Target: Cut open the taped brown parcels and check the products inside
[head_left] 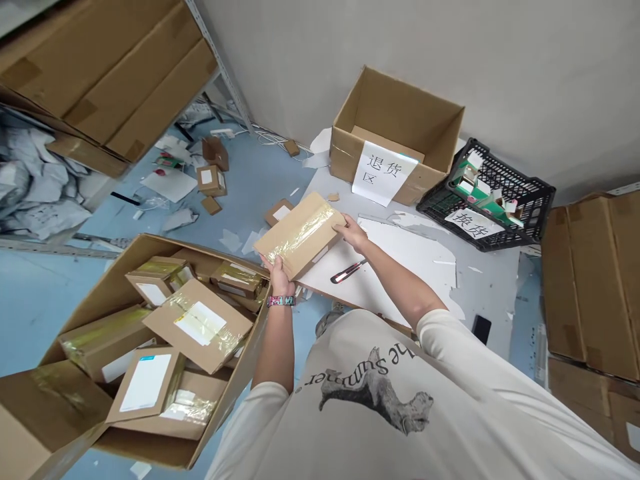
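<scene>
Both my hands hold a brown cardboard box [295,233] with shiny clear tape along its top. At its near left corner, my left hand [281,275] grips it from the side, a patterned band round the wrist. My right hand [353,233] clasps the right end, thumb on the edge. The box is tilted above the left edge of a white work table [420,257]. Just below it on the table lies a red and black utility knife [349,271]. What the box contains is hidden.
To my left stands a large carton [250,363] full of taped parcels. An open carton [345,160] with a paper sign and a black crate [530,193] holding green-white boxes stand at the back. A phone [481,329] lies at the table's right; stacked cartons [590,280] stand beyond.
</scene>
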{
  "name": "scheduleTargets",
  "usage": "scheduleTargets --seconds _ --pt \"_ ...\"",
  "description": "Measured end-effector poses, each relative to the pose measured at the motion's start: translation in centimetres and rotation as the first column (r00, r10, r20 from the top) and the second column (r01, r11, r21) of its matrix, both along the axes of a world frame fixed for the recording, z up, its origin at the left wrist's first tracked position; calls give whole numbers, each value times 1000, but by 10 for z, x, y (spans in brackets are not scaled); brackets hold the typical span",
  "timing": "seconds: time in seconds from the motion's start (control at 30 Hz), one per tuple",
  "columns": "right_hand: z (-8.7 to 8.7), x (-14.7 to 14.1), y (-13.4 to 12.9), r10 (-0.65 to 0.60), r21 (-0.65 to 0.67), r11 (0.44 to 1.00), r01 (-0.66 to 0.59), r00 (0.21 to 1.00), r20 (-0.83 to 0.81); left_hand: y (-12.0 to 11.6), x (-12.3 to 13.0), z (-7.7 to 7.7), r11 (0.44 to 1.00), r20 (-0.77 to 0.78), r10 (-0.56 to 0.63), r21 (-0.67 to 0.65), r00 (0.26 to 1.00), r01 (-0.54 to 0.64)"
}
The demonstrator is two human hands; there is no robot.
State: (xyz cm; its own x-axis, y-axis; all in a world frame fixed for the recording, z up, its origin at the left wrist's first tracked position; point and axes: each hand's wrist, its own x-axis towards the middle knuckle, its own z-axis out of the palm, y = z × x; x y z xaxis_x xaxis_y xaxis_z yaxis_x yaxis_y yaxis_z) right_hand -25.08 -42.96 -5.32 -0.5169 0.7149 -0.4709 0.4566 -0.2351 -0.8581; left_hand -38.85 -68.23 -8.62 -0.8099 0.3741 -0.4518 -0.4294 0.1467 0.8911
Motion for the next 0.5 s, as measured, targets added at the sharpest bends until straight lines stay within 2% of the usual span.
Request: scheduleTargets --seconds 0.13,0.23,0.37,0.5 --pt "20 41 10 -80 37 996 83 993 -90 20 5 20 991 -115 -85 92 990 95" --pt "39 106 12 -228 49 970 236 965 -133 50 27 32 962 -148 -199 157 969 222" --pt "54 220 -3 -445 87 888 452 891 -87 98 85 34 872 -100 -441 188 892 452" --pt "43 320 -26 -615 138 783 607 789 17 139 156 24 770 23 -620 210 784 602"
